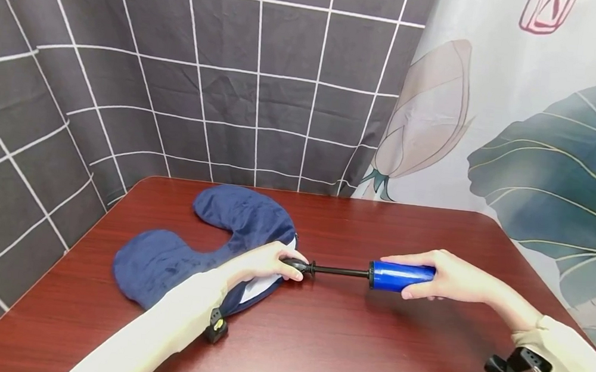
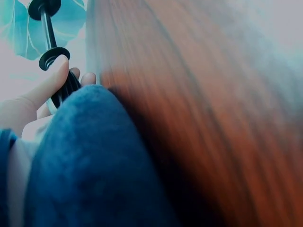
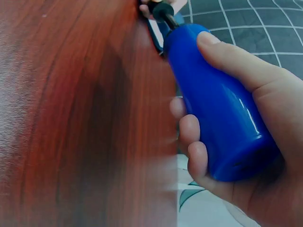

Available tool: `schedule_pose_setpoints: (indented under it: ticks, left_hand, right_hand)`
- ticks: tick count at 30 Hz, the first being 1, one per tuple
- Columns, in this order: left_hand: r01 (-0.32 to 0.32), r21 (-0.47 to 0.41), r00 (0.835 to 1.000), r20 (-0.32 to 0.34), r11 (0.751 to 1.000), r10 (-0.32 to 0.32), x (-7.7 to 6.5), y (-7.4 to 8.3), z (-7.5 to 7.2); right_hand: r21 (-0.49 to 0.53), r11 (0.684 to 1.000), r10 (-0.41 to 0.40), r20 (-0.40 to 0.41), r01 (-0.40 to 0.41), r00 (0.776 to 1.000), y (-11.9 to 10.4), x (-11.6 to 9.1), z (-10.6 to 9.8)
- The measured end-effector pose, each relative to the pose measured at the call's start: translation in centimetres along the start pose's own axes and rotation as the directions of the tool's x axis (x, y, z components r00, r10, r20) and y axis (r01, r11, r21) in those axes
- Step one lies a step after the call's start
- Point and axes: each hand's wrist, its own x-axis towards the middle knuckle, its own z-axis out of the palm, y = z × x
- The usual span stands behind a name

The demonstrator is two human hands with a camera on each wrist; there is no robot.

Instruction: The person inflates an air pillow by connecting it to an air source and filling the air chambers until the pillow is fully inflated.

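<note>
A hand pump spans the space between both hands, its black rod (image 1: 342, 271) showing between a blue barrel (image 1: 396, 277) and a black handle (image 1: 298, 264). My left hand (image 1: 265, 259) grips the handle, with the thumb along it in the left wrist view. Around the barrel curl the fingers of my right hand (image 1: 448, 278), thumb on the opposite side in the right wrist view. A navy plush U-shaped neck pillow (image 1: 244, 211) lies beneath and behind the left hand. White material (image 1: 260, 288) shows along its right outer edge, partly hidden by that hand.
Everything is over a reddish-brown wooden table (image 1: 341, 358). Behind it hangs a dark grey gridded curtain (image 1: 284, 107), with a white leaf-patterned curtain (image 1: 429, 163) at the right. Small black devices sit on both wrists.
</note>
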Motion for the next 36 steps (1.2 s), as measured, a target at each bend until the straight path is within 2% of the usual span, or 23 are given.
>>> schedule_pose_setpoints:
  ticks: [5,9,16,22,28,36]
  left_hand:
    - [0.0,-0.007,1.0,-0.004,1.0,0.0,0.0,0.0,0.0]
    - [0.003,-0.015,1.0,-0.015,1.0,-0.003,-0.1,-0.4,0.0]
    - [0.009,-0.021,1.0,-0.017,1.0,-0.009,-0.2,-0.4,-0.1]
    - [0.004,-0.017,1.0,-0.01,1.0,-0.004,0.0,-0.3,-0.1]
    - [0.015,-0.002,1.0,-0.003,1.0,-0.015,0.0,-0.1,0.1]
    - [-0.006,0.005,1.0,0.003,1.0,0.006,0.2,-0.2,-0.1]
  right_hand:
    - [0.012,1.0,-0.013,-0.011,0.013,1.0,0.1,0.3,0.1]
    - [0.002,1.0,-0.022,-0.017,0.022,1.0,-0.4,2.2,1.0]
    - [-0.034,0.999,-0.026,-0.024,0.025,0.999,-2.6,6.1,3.5]
    - [-0.092,0.994,-0.062,-0.059,0.056,0.996,-3.7,7.8,5.2]
    - [-0.1,0.995,-0.035,-0.044,0.03,0.998,-3.4,7.2,5.1]
    - [-0.04,0.999,0.0,-0.021,-0.001,1.0,-1.7,4.0,2.4]
